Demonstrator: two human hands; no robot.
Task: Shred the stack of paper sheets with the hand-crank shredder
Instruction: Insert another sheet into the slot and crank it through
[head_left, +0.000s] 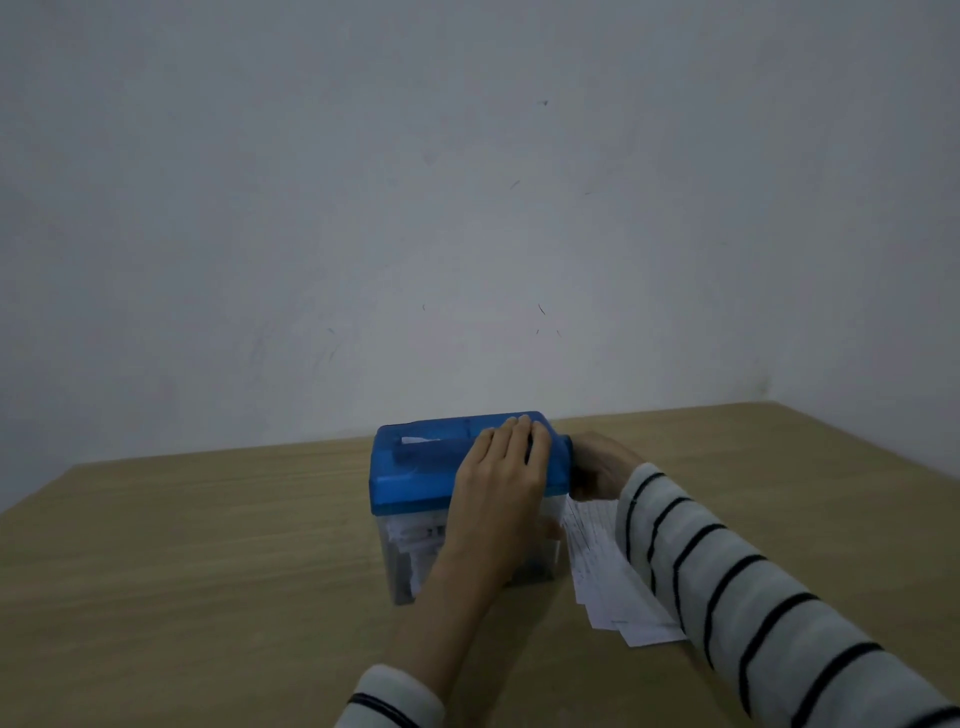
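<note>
Left hand (506, 467) flat, fingers spread, pressing blue shredder (415, 470) top. Right hand (597, 470) clenched at shredder's right end, crank hidden. Paper stack (605, 582) on worktop (208, 571) beside bin.

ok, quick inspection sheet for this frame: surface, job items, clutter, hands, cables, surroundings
Surface: wooden table, bare apart from the job's things.
Job's things: blue-topped shredder with a clear bin holding shreds; paper sheets fanned on the table to its right.
Clutter: nothing seen.
Hands: left hand flat on the shredder top; right hand at the shredder's right end, its grip hidden, crank not visible.
Cables: nothing seen.
Surroundings: plain scuffed wall; dim light.
</note>
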